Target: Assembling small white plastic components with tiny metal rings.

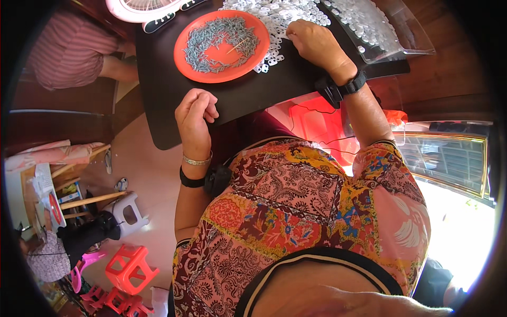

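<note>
- We see the left hand [196, 108] at the centre-left of the frame, by the near edge of the black surface [158, 100], just below the orange plate and apart from it.
- Its fingers are curled inward with the thumb against them – whether they pinch something small, we cannot tell.
- We see the right hand [314, 42] at the upper centre-right, its back toward us, at the edge of the loose white pieces [269, 16].
- Its fingers are bent down toward those pieces; their tips are hidden, so we cannot tell whether they grasp one.
- The orange plate [211, 78] lies at the upper centre, between us and the far edge; we find small slender grey pieces [203, 39] spread in it as a rough ring around a bare middle.
- A thin pale stick [236, 46] lies on the right part of that ring.
- The white pieces are heaped at the top centre – small and flat – with a few strays just right of the plate.
- At the upper right we see a clear tray [412, 31] bearing more white pieces.
- We note a black strap on each wrist, and a metal bracelet [196, 160] on the left one.
- At the lower left, a red stool [132, 269] and a grey stool [127, 214] stand on the floor [163, 185].
- At the upper left, we see another person in a striped garment [74, 53].
</note>
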Action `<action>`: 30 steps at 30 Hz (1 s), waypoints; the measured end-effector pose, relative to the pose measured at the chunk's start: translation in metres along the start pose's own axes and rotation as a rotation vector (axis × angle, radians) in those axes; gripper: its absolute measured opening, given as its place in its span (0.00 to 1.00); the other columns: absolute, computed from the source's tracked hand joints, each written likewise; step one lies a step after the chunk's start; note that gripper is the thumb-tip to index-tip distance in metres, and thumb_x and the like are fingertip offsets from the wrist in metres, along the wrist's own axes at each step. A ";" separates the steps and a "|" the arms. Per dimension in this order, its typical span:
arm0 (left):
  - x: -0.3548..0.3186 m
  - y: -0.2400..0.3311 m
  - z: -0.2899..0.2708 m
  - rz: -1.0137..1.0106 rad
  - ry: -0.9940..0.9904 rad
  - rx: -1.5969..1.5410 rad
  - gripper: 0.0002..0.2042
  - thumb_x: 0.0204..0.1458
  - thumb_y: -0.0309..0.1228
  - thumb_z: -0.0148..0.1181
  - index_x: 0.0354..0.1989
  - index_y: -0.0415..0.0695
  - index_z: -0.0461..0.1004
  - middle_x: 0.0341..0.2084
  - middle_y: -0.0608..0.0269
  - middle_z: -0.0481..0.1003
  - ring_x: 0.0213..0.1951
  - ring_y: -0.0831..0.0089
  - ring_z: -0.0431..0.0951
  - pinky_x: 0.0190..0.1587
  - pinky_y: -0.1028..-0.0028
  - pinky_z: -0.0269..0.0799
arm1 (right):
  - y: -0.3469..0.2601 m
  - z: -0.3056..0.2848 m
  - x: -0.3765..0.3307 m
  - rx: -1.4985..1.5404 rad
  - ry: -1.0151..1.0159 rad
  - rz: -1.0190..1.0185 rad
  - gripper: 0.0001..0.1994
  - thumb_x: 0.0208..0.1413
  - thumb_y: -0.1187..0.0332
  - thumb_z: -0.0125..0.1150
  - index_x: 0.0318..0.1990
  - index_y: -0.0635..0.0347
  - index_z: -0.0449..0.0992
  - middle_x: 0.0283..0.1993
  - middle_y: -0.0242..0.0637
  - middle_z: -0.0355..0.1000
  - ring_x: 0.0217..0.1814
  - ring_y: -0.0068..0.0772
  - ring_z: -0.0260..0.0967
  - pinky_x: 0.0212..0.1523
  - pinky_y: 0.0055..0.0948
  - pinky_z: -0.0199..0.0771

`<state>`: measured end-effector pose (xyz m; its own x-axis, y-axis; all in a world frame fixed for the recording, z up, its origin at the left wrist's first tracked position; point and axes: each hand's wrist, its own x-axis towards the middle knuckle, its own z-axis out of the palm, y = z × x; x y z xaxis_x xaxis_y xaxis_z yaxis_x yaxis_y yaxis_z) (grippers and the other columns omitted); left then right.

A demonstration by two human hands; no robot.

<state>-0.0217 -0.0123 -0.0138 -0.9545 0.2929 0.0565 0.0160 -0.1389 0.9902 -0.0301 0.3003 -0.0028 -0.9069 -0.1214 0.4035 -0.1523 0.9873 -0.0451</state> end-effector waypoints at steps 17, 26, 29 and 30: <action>-0.001 0.012 0.025 -0.183 -0.287 -0.112 0.16 0.60 0.40 0.41 0.35 0.39 0.70 0.17 0.64 0.69 0.19 0.79 0.67 0.20 0.82 0.58 | -0.101 -0.045 -0.009 0.744 -0.019 -0.206 0.06 0.52 0.70 0.58 0.36 0.60 0.73 0.34 0.42 0.72 0.37 0.47 0.71 0.36 0.39 0.72; -0.003 0.011 0.019 -0.284 -0.226 -0.282 0.10 0.56 0.35 0.45 0.29 0.42 0.66 0.17 0.68 0.66 0.19 0.79 0.67 0.21 0.82 0.57 | -0.129 -0.030 -0.013 0.726 0.045 -0.247 0.07 0.47 0.73 0.60 0.35 0.60 0.73 0.33 0.39 0.70 0.35 0.45 0.72 0.33 0.38 0.73; -0.003 0.009 0.018 -0.250 -0.217 -0.294 0.10 0.56 0.35 0.45 0.29 0.42 0.66 0.17 0.67 0.66 0.19 0.78 0.67 0.21 0.82 0.58 | -0.131 -0.024 -0.013 0.818 0.088 -0.239 0.07 0.48 0.74 0.60 0.35 0.61 0.74 0.33 0.38 0.71 0.35 0.44 0.72 0.33 0.37 0.73; -0.003 0.010 0.017 -0.260 -0.217 -0.273 0.10 0.55 0.35 0.45 0.29 0.42 0.66 0.17 0.67 0.67 0.19 0.78 0.67 0.21 0.82 0.58 | -0.131 -0.022 -0.014 0.840 0.086 -0.228 0.06 0.48 0.74 0.60 0.35 0.61 0.74 0.33 0.38 0.71 0.35 0.43 0.72 0.33 0.36 0.73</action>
<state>-0.0137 0.0014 -0.0023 -0.8310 0.5394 -0.1360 -0.3242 -0.2709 0.9064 0.0111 0.1746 0.0178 -0.7915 -0.2648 0.5508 -0.5961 0.5338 -0.5998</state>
